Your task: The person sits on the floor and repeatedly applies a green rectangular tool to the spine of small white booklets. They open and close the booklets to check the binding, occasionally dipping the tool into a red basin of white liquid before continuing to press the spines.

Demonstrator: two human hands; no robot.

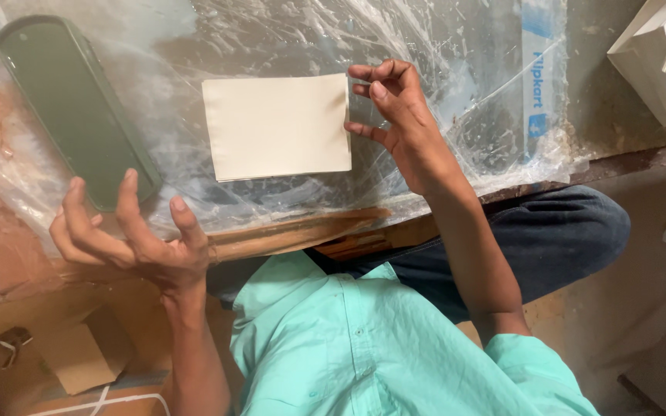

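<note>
A cream rectangular sheet of paper [277, 126] lies flat on clear plastic film [441, 69] that covers the table. My right hand [395, 108] hovers at the sheet's right edge with fingers curled and spread; whether the fingertips touch the paper is unclear. My left hand [129, 235] is raised palm up near the table's front edge, fingers apart and holding nothing. It is just below a long dark green tray [71, 108] that lies slantwise at the left.
A white box [660, 62] stands at the far right corner. A wooden strip [294, 231] runs along the table's front edge. Brown cardboard pieces [79, 354] lie on the floor at the lower left. My teal shirt [364, 347] and dark trousers [564, 231] fill the bottom.
</note>
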